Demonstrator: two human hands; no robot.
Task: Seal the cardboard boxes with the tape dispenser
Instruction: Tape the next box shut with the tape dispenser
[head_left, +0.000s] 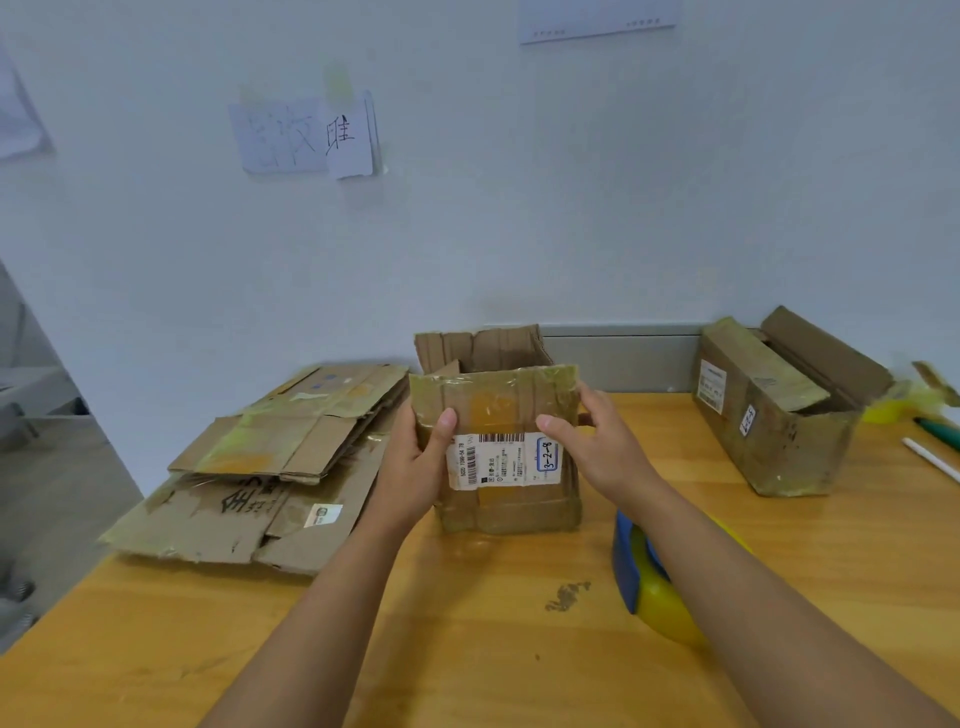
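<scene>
At the middle of the wooden surface (467, 597) stands a small, worn brown cardboard box (506, 452) with its top flaps up. The left hand (415, 462) grips its left edge, thumb on the labelled front. The right hand (592, 441) clasps the right edge likewise. The blue-and-yellow tape dispenser (649, 577) lies under the right forearm, just beside the box.
</scene>
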